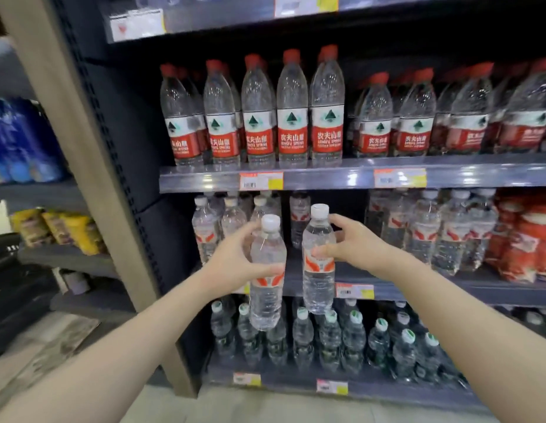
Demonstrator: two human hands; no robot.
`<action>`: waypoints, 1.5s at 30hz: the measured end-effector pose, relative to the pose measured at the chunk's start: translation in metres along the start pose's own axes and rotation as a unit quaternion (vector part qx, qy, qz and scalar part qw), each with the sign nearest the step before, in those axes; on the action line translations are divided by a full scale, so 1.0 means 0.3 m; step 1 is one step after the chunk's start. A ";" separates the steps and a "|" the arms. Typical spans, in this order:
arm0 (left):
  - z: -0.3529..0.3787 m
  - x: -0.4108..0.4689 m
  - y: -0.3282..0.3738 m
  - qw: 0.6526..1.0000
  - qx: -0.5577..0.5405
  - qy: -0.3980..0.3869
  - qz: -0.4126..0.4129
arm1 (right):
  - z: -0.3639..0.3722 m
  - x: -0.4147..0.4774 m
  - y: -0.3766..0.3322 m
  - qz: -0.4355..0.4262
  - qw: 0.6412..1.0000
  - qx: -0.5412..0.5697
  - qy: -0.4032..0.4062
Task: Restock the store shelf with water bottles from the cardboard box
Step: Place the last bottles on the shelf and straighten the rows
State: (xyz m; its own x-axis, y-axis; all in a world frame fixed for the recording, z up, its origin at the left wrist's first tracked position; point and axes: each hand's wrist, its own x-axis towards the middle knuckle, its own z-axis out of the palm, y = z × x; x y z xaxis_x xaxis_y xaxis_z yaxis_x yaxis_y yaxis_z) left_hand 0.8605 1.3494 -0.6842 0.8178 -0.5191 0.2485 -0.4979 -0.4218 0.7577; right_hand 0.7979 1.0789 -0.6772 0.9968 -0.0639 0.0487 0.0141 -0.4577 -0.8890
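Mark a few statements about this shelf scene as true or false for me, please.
1. The left hand and the right hand each grip a bottle. True.
2. Both held bottles have red caps. False: the left bottle and the right bottle have white caps; the red-capped bottles stand on the upper shelf.
3. The green-capped bottles stand on the bottom shelf. True.
4. A cardboard box sits on the floor. False: no box is in view.
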 end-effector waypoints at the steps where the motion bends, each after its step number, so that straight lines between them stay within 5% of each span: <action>1: 0.000 0.013 -0.005 1.000 -0.004 -0.003 0.002 | 0.001 0.026 -0.001 0.000 1.000 0.002 -0.002; 19: 0.024 0.193 -0.131 0.998 -0.045 -0.030 -0.014 | 0.000 0.449 0.071 0.020 0.997 0.031 0.068; 45: 0.065 0.217 -0.239 0.994 -0.107 -0.029 -0.017 | 0.055 0.556 0.234 0.045 0.997 0.029 0.060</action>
State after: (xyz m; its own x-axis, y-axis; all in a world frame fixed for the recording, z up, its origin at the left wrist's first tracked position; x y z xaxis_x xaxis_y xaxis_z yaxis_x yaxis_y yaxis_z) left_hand 0.9438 1.3313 -0.7340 0.8116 -0.5522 0.1907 -0.3928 -0.2742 0.8778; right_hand 0.9665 1.0508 -0.7391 0.9775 -0.2101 0.0177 -0.0679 -0.3930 -0.9170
